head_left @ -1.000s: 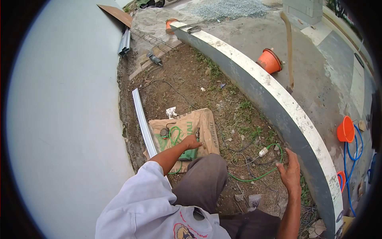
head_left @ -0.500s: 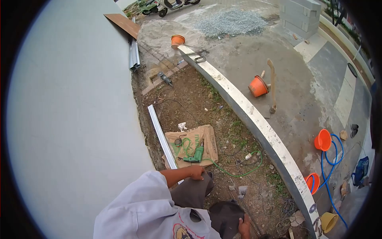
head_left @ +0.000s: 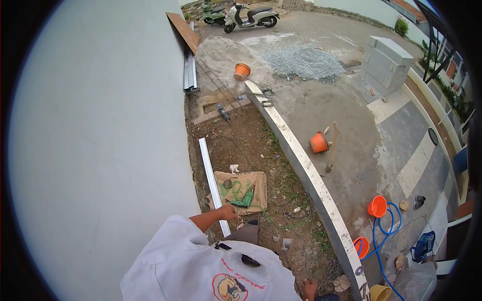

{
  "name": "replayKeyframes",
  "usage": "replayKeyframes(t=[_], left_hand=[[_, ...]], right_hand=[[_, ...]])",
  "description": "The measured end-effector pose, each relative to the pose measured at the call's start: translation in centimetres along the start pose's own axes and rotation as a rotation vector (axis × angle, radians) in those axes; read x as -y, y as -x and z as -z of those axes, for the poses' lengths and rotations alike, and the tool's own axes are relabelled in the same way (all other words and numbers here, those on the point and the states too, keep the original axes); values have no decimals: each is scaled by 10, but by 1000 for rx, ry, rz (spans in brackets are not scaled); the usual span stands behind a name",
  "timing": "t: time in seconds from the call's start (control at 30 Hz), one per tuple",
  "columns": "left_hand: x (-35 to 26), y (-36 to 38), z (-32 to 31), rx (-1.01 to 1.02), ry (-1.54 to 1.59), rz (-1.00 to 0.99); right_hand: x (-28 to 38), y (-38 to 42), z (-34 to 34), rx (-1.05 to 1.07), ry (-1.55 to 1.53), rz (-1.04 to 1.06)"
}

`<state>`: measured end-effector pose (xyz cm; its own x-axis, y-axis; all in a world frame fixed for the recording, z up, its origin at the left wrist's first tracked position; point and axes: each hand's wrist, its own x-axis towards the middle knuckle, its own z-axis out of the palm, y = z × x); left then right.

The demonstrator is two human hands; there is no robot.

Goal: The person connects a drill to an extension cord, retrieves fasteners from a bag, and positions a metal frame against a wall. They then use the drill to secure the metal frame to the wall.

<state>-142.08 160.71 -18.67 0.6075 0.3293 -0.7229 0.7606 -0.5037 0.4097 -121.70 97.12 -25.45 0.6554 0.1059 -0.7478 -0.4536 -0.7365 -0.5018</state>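
- Head-camera view, looking steeply down a pale grey wall [head_left: 100, 150] at a strip of bare soil beside a white-topped kerb [head_left: 306, 173].
- Left hand [head_left: 228, 212] hangs loosely curled just above the near edge of a brown paper sack [head_left: 256, 193] laid flat on the soil; it holds nothing.
- Green electric drill [head_left: 244, 199] lies on the sack, just beyond that hand and not touching it. Its green cord [head_left: 283, 223] loops off across the soil toward the kerb.
- Right hand [head_left: 309, 289] is barely in view at the bottom edge; whether it is open or closed cannot be told.
- White metal channel [head_left: 213, 185] lies on the soil along the wall's foot, just left of the sack.
- Judgement: to lift the drill well, take it by the handle and keep the cord clear of the feet.
- Further off: orange buckets [head_left: 318, 142], a blue hose, a gravel pile, parked scooters.
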Motion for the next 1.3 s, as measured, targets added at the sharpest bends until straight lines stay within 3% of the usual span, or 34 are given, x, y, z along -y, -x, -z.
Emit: replayKeyframes(t=[0.17,0.23,0.33,0.43,0.5,0.6,0.77,0.97,1.07,1.17,1.2,1.23,1.3], left_hand=[[3,26,-59,-75,108,-26],[-4,40,-72,32,164,49],[-2,50,-90,125,151,121],[-5,62,-88,124,155,175],[2,63,-93,69,137,176],[37,30,-111,-31,81,139],[-4,40,-91,-131,217,150],[-41,39,-90,-154,312,89],[-48,40,-98,-112,452,94],[-68,61,-91,-100,601,138],[-53,52,-99,-57,602,154],[-32,43,-108,-28,610,171],[-24,49,-112,45,604,235]], right_hand=[[-5,-12,15,-107,20,13],[-23,-18,6,-156,-105,10],[-35,-6,-2,-134,-46,117],[6,51,-4,-5,-194,-56],[-5,60,2,20,38,31],[-28,65,5,-8,152,127],[-140,19,-8,-67,-233,-8],[-131,30,9,-28,-272,-46],[-164,22,-5,-99,-431,-114],[-177,23,-17,-220,-163,-22],[-167,33,-13,-265,22,17],[-80,85,8,-222,-79,-135],[-158,47,-15,-225,-166,-123]])
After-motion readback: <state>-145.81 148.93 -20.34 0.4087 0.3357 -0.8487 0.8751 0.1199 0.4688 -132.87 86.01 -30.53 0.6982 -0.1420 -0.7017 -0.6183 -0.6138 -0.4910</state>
